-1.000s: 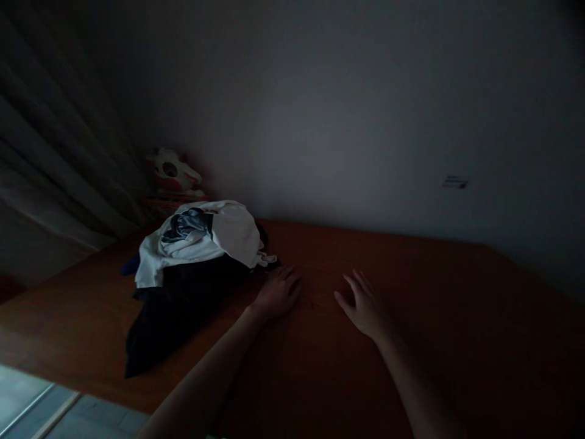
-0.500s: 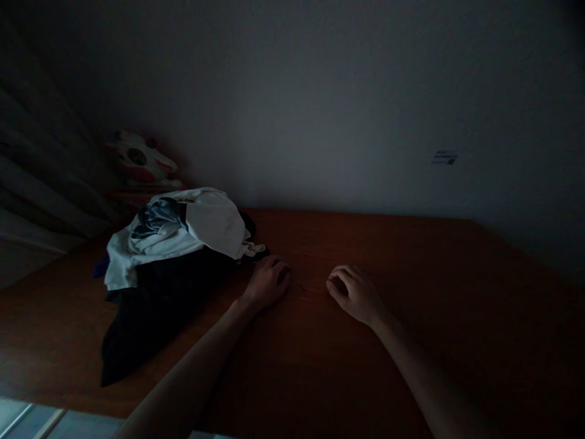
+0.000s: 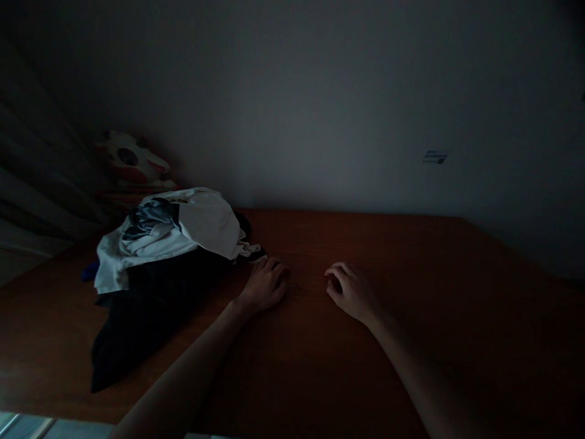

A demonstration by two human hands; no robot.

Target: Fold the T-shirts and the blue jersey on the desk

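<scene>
My left hand (image 3: 265, 285) rests on the brown wooden table (image 3: 311, 360), right beside a heap of clothes. Its fingers are loosely bent, with a gap between thumb and fingers and nothing in it. Some distance to the right lies my right hand (image 3: 351, 291), palm inward, also relaxed and holding nothing; its thumb and fingers curve around a small gap. The heap has a white garment (image 3: 210, 222) on top, a shiny dark grey-blue cloth (image 3: 153, 218) over it, and a black garment (image 3: 150, 317) underneath, spreading toward the front left.
A white and red toy-like figure (image 3: 132, 160) stands in the back left corner, dimly lit. Curtains (image 3: 31, 183) hang along the left. A plain wall (image 3: 320, 110) with a small printed label (image 3: 434, 157) rises behind the table. A bit of blue cloth (image 3: 90, 271) shows at the heap's left.
The whole view has shifted slightly, so the heap and label appear a little further left. Both hands stay about where they were on the table, still holding nothing.
</scene>
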